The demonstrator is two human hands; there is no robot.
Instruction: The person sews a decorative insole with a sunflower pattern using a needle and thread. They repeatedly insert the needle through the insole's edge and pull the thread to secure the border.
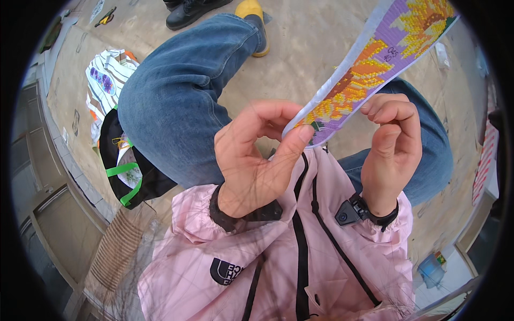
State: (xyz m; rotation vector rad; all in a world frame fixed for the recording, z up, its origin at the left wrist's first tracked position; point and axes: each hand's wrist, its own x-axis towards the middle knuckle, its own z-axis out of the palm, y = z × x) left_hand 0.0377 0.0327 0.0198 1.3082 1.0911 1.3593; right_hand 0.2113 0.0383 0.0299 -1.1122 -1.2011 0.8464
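Observation:
A long cross-stitched insole (350, 96) with orange and yellow sunflowers on purple, edged in white, slants up to the right in front of my chest. My left hand (257, 150) pinches its near, rounded end between thumb and fingers. Just beside the insole's right edge, my right hand (393, 142) has its fingers curled in toward the thumb. Whatever those fingers may hold, such as a thread or needle, is too small to make out. Small dark pen marks show on the purple part. The insole's far end runs out toward the upper right rim.
By my left knee lie a black bag (152, 179) with green handles and a striped cloth bag (110, 80). Yellow-handled scissors (106, 17) rest on the floor, far left. Another person's black shoe (195, 12) is at the top. A blue clear container (431, 269) stands at lower right.

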